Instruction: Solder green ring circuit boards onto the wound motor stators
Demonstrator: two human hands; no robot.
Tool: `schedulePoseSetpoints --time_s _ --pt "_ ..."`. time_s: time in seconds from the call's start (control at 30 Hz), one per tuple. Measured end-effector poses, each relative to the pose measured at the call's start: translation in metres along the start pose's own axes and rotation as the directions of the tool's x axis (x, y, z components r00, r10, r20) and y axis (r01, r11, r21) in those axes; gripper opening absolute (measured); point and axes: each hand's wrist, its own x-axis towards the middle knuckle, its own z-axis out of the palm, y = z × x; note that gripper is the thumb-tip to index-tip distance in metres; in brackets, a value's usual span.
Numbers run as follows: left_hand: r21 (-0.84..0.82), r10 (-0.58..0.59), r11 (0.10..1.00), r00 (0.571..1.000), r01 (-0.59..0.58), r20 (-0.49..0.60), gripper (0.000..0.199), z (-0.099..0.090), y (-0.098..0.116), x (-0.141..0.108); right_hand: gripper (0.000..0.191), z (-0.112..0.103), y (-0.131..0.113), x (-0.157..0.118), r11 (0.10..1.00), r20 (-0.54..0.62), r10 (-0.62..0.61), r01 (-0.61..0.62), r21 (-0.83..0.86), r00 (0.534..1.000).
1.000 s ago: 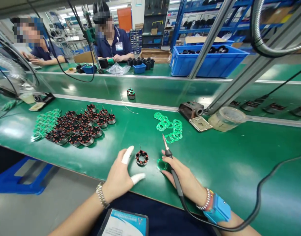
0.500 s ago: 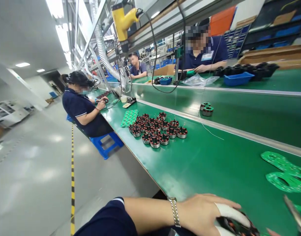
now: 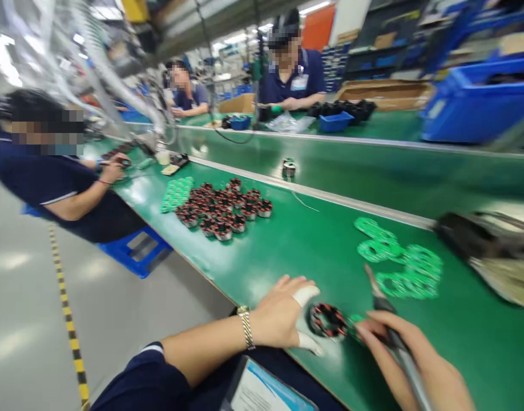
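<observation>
My left hand (image 3: 283, 314), with white finger cots on thumb and a finger, is open beside a copper-wound motor stator (image 3: 328, 321) on the bench. The fingers are spread just left of the stator; whether they touch it is unclear. My right hand (image 3: 420, 354) is closed around a soldering iron (image 3: 399, 342), its tip pointing up and away. A small green circuit board (image 3: 355, 326) shows at its fingertips, touching or close to the stator's right side; blur hides its outline. Several green ring-shaped boards (image 3: 416, 271) lie beyond the iron's tip.
A cluster of stators (image 3: 223, 208) stands on the green bench (image 3: 287, 240), next to a green board panel (image 3: 176, 194). A dark item with a tan pad (image 3: 506, 279) lies at right. A blue bin (image 3: 480, 105) stands at back right. Co-workers sit left and across.
The view has swung right and down. My left hand has gone from gripping the stator to spread fingers beside it. My right hand with the soldering iron has come into view.
</observation>
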Motion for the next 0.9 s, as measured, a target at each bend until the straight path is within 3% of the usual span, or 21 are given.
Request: schedulePoseSetpoints --time_s 0.1,0.23,0.4,0.67,0.77,0.9 --pt "-0.091 -0.025 0.996 0.999 0.023 -0.024 0.065 0.01 0.009 0.003 0.014 -0.016 -0.038 0.019 1.0 0.026 -0.016 0.016 0.004 1.0" --pt "-0.159 -0.014 0.987 0.997 0.002 -0.075 0.048 0.014 0.017 -0.002 0.014 -0.016 -0.056 0.018 1.0 0.031 0.006 -0.007 0.015 0.999" --pt "-0.072 0.147 0.986 0.986 -0.153 -0.078 0.045 0.011 0.02 -0.003 0.015 -0.019 -0.053 0.008 0.999 0.047 -0.053 0.052 0.012 0.998" --pt "-0.104 0.203 0.975 0.978 -0.197 0.054 0.045 -0.007 0.008 0.026 0.015 -0.061 -0.04 0.011 0.994 0.026 -0.102 0.101 0.032 0.994" --pt "-0.12 0.219 0.972 0.968 -0.204 0.126 0.046 -0.009 0.007 0.037 0.017 -0.068 -0.037 0.006 0.997 -0.007 -0.038 0.038 0.066 0.999" --pt "-0.136 0.223 0.969 0.965 -0.204 0.14 0.047 -0.008 0.005 0.043 0.013 -0.067 -0.034 0.0 0.987 0.0 0.104 -0.104 0.126 0.995"
